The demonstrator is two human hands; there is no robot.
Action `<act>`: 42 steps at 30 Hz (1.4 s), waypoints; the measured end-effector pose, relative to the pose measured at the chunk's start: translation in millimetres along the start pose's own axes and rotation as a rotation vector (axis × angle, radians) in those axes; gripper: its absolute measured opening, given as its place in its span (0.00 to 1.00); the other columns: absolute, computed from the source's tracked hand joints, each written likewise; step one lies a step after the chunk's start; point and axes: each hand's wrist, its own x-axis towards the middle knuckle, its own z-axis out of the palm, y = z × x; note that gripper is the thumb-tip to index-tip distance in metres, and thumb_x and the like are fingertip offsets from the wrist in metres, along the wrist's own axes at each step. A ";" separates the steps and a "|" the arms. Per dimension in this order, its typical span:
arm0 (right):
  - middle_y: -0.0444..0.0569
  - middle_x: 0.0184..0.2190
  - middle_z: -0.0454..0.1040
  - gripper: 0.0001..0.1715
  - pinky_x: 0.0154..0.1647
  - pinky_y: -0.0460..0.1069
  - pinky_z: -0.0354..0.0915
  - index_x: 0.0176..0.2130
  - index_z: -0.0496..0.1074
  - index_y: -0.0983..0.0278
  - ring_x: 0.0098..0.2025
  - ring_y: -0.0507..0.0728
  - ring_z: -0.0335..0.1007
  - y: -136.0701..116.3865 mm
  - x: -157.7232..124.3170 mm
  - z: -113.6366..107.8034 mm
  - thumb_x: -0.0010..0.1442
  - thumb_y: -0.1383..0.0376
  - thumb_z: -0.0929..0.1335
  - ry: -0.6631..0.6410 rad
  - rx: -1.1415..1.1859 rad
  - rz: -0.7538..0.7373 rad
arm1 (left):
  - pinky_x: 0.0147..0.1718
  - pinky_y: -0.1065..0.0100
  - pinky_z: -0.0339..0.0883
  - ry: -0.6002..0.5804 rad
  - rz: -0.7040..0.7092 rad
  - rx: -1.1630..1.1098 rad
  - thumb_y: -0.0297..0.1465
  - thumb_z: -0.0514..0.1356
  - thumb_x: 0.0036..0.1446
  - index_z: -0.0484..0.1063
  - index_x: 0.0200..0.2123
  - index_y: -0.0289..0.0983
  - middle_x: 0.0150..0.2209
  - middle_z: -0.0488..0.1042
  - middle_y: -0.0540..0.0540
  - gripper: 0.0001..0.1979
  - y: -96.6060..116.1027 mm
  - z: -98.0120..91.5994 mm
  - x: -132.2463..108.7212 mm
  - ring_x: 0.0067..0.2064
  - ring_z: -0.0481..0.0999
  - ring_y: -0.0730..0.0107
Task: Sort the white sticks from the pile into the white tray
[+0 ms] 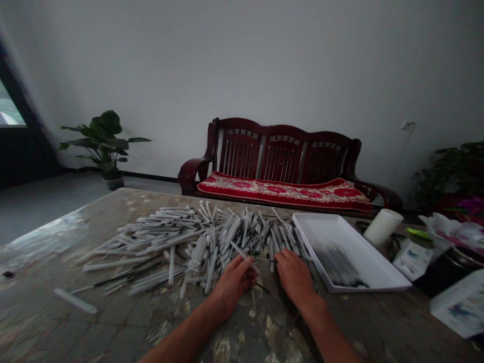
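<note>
Nearest, on the worn, mottled stone table, the left hand has its fingers drawn together and pinches a white tube that slants away over the near edge of the pile. The right hand lies palm down just beside it, its fingers close together against the edge of the pile; whether it grips anything cannot be told. A thin black rod lies between the two hands, near the left fingertips. The pile is a loose, crisscrossed heap of white tubes and black rods that spreads left across the tabletop, with strays around its rim and one lone tube well off to the left. To the right of the hands sits a shallow white tray, holding a bunch of slim black rods laid side by side. Beyond it are a white cylinder lying tilted, a small printed box, and crumpled paper at the far right. Farther off, a dark wooden bench with a red floral cushion stands against the white wall, with a potted plant to its left and a darker plant to its right.
</note>
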 end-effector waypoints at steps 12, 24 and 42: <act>0.50 0.37 0.78 0.14 0.37 0.53 0.75 0.39 0.69 0.62 0.36 0.58 0.77 -18.7 -17.3 -15.7 0.59 0.54 0.68 0.463 1.461 0.379 | 0.27 0.76 0.74 0.163 0.015 -0.226 0.22 0.60 0.60 0.68 0.29 0.33 0.26 0.77 0.46 0.07 11.1 3.8 0.2 0.28 0.80 0.73; 0.49 0.36 0.78 0.13 0.37 0.53 0.75 0.37 0.71 0.61 0.34 0.57 0.77 -35.8 -19.4 -9.7 0.57 0.54 0.69 0.367 1.518 0.350 | 0.27 0.77 0.75 0.096 -0.028 -0.248 0.20 0.60 0.59 0.71 0.29 0.31 0.27 0.79 0.44 0.06 6.8 3.2 -3.2 0.29 0.81 0.72; 0.51 0.43 0.76 0.16 0.45 0.48 0.63 0.45 0.76 0.60 0.46 0.57 0.73 2.7 19.7 -3.1 0.62 0.68 0.62 -0.105 0.378 0.070 | 0.26 0.77 0.76 0.100 0.040 -0.451 0.18 0.57 0.60 0.74 0.32 0.31 0.29 0.80 0.45 0.07 21.3 -1.4 -6.0 0.30 0.82 0.70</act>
